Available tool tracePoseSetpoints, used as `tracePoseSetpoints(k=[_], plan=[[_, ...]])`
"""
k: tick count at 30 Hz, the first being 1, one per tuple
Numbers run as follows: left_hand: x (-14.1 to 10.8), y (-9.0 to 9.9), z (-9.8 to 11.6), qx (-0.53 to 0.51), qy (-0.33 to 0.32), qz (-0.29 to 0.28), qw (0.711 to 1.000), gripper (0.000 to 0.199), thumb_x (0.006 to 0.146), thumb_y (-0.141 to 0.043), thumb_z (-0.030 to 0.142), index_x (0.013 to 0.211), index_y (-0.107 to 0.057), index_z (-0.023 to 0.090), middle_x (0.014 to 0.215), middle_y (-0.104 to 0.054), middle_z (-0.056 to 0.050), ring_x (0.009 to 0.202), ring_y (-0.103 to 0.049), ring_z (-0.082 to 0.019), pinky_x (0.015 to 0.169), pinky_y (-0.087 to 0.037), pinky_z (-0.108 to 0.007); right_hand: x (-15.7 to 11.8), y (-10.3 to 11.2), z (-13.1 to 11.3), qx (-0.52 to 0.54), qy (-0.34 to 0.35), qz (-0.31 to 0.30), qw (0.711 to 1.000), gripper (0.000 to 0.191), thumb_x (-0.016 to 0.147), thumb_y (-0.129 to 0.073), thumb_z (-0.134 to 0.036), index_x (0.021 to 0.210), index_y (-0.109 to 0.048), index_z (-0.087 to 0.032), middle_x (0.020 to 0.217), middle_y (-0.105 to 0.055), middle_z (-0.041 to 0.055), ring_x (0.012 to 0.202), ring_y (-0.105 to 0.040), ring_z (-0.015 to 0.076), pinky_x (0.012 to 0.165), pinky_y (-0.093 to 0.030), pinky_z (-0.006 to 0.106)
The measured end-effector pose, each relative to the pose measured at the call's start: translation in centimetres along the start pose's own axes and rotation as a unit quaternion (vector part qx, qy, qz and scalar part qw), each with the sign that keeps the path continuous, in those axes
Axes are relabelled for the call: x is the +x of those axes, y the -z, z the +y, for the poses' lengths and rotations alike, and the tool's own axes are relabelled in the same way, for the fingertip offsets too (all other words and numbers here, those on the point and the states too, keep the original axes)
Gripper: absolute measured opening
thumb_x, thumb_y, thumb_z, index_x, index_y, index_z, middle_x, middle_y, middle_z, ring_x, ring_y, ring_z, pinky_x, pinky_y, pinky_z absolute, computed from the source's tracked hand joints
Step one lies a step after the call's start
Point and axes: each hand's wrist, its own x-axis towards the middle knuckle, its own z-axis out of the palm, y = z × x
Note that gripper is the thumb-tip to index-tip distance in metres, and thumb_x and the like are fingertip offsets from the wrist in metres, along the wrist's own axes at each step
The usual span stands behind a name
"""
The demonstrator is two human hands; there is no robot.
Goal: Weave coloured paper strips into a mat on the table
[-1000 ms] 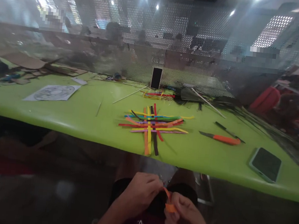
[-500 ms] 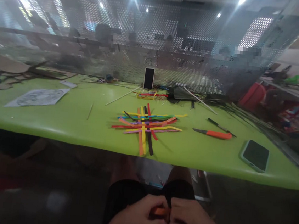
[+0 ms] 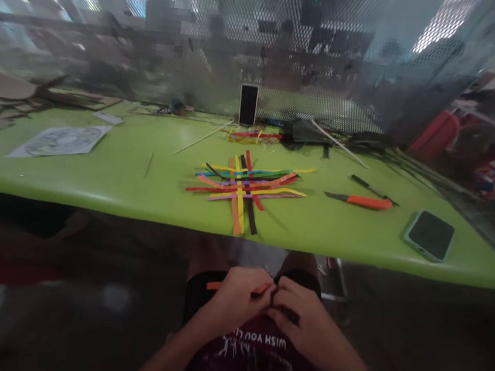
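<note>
Over my lap, below the table edge, my left hand [image 3: 240, 296] is closed around an orange strip [image 3: 214, 286]. One end of the strip sticks out to the left of that hand, and another part shows between thumb and fingers. My right hand [image 3: 299, 304] touches the left fingertips, its fingers pinched where the strip ends from view; the exact grip there is partly hidden. On the table in front lies a loose weave of colourful strips [image 3: 241, 185], with yellow, orange, black and red ones crossing several others.
The green table [image 3: 148, 204] carries an orange-handled knife [image 3: 368, 202], a dark thin tool [image 3: 369, 186], a phone lying flat [image 3: 430, 234] and a printed sheet [image 3: 64, 141]. Another phone [image 3: 248, 104] stands upright by the mesh screen [image 3: 224, 71]. Red and yellow strips [image 3: 257, 135] lie before it.
The view has tilted down, so the table sits higher and more of my lap shows. Both hands stay together; more of the orange strip now sticks out left of my left hand.
</note>
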Motion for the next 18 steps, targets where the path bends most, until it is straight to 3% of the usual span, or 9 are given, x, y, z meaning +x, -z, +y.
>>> tracePoseSetpoints(k=[2, 6, 10, 13, 18], plan=[[-0.2, 0.3, 0.7, -0.003, -0.029, 0.041, 0.999, 0.031, 0.101, -0.049, 0.027, 0.078, -0.067, 0.017, 0.073, -0.066, -0.004, 0.068, -0.057, -0.016, 0.068, -0.044, -0.028, -0.2, 0.4, -0.7, 0.047, 0.009, 0.033, 0.998, 0.014, 0.093, -0.057, -0.016, 0.085, -0.067, -0.02, 0.088, -0.065, 0.0029, 0.078, -0.059, 0.0157, 0.07, -0.045, 0.03], [-0.3, 1.1, 1.9, -0.033, -0.032, 0.066, 0.997, 0.03, 0.102, -0.05, 0.03, 0.083, -0.07, 0.017, 0.074, -0.068, -0.003, 0.068, -0.06, -0.014, 0.069, -0.047, -0.027, -0.2, 1.0, -1.3, 0.119, -0.007, 0.122, 0.985, 0.023, 0.096, -0.056, -0.023, 0.074, -0.064, -0.02, 0.085, -0.069, 0.0038, 0.075, -0.061, 0.0158, 0.068, -0.046, 0.031], [0.0, 1.4, 2.3, -0.115, 0.013, 0.085, 0.99, 0.021, 0.099, -0.054, 0.024, 0.091, -0.072, 0.016, 0.08, -0.07, -0.003, 0.07, -0.062, -0.014, 0.072, -0.049, -0.027, 0.2, 0.6, -0.9, 0.183, -0.065, 0.155, 0.969, 0.015, 0.098, -0.056, -0.029, 0.105, -0.069, -0.022, 0.085, -0.071, 0.0027, 0.063, -0.061, 0.0133, 0.061, -0.05, 0.03], [0.3, 1.4, 2.2, -0.138, 0.024, 0.089, 0.986, 0.014, 0.095, -0.058, 0.022, 0.092, -0.071, 0.017, 0.082, -0.068, -0.002, 0.072, -0.061, -0.014, 0.071, -0.048, -0.026, 0.7, 0.2, -0.4, 0.135, -0.077, 0.19, 0.97, 0.024, 0.099, -0.054, -0.03, 0.118, -0.064, -0.021, 0.083, -0.072, 0.0031, 0.059, -0.061, 0.0125, 0.06, -0.053, 0.028], [0.4, 0.6, 2.0, -0.141, 0.042, 0.093, 0.985, 0.012, 0.091, -0.062, 0.022, 0.082, -0.068, 0.016, 0.075, -0.062, -0.001, 0.069, -0.056, -0.013, 0.063, -0.043, -0.023, 1.1, -0.4, -0.3, -0.006, -0.04, 0.225, 0.974, 0.01, 0.094, -0.059, -0.025, 0.096, -0.068, -0.022, 0.087, -0.075, 0.0027, 0.073, -0.07, 0.0149, 0.072, -0.057, 0.028]])
